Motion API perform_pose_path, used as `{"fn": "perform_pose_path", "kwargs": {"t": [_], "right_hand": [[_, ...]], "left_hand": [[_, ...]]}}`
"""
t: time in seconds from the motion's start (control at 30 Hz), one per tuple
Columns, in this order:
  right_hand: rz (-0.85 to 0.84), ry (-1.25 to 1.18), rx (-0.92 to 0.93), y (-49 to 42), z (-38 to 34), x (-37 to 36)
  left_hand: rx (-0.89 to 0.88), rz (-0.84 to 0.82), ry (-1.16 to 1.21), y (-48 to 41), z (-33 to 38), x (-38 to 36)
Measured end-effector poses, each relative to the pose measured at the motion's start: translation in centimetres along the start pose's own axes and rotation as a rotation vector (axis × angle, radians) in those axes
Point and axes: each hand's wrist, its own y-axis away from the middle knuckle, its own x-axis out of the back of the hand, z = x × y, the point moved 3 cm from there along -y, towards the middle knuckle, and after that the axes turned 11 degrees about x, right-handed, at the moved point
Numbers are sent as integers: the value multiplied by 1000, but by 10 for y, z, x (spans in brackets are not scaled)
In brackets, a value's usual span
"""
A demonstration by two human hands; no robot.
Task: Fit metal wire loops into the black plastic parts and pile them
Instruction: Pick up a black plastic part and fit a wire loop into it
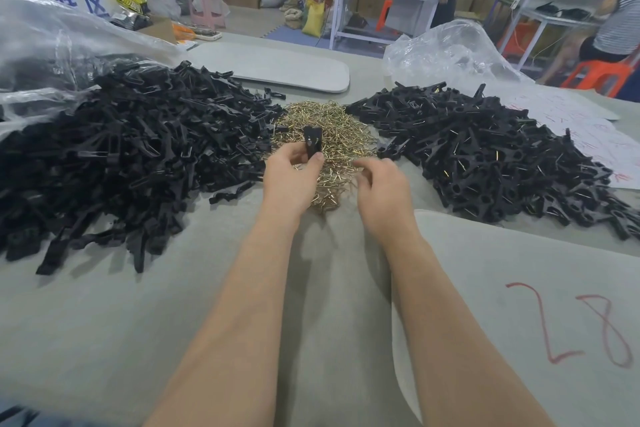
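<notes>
Centre frame: the left hand (289, 173) pinches one black plastic part (312, 142) upright over the wire loops (329, 125). The right hand (381, 184) curls beside it, fingertips hidden, so I cannot tell if it holds a loop. The left heap (121, 149) runs off the frame edge, as does the wire-flecked right heap (485, 149). Bare table (138, 322) lies open below.
</notes>
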Motion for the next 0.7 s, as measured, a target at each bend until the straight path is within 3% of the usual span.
{"fn": "perform_pose_path", "kwargs": {"t": [0.13,0.3,0.43,0.6,0.7], "right_hand": [[-93,17,-77,0,7,-4],[41,-43,20,1,1,10],[-58,-39,57,4,-1,6],[141,-107,58,1,-1,16],[154,-98,96,2,-2,16]], "left_hand": [[-60,-18,-141,-2,-2,-3],[-96,-9,-331,-2,-6,-5],[-99,-19,-398,0,-5,-8],[-106,-25,-426,0,-6,-8],[-124,-28,-453,0,-6,-8]]}}
